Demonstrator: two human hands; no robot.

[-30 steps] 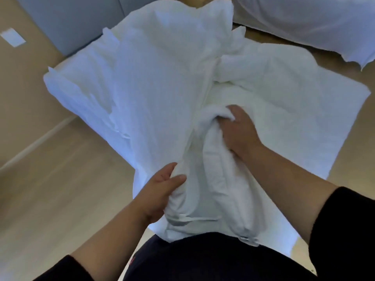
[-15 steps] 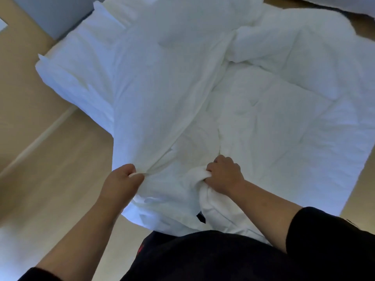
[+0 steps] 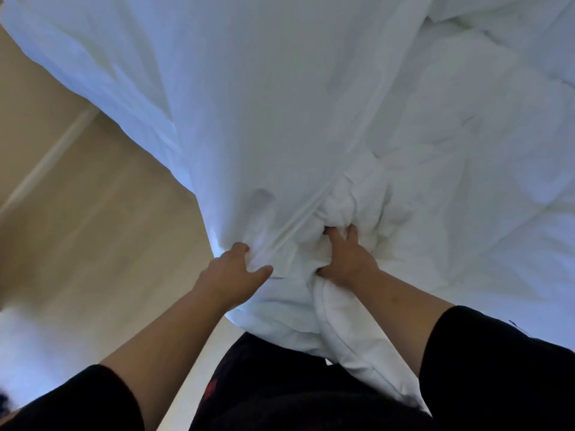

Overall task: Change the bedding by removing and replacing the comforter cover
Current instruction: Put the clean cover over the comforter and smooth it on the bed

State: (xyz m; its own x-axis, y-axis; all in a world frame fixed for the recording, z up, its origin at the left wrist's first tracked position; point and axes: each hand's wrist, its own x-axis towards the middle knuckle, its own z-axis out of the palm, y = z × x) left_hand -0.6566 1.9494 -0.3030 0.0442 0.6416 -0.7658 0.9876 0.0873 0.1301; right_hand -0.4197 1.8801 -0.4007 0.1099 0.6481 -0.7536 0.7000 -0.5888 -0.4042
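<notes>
From the head camera I look down on white bedding spread across the bed (image 3: 46, 51), filling most of the view above a tan floor (image 3: 93, 228). My left hand (image 3: 231, 272) pinches the smooth comforter cover (image 3: 249, 104) along its edge. My right hand (image 3: 345, 259) digs curled fingers into the bunched, quilted comforter (image 3: 451, 150) just beside it. I judge the step to be separating cover from filling; next calls for pulling the two apart without losing either grip.
</notes>
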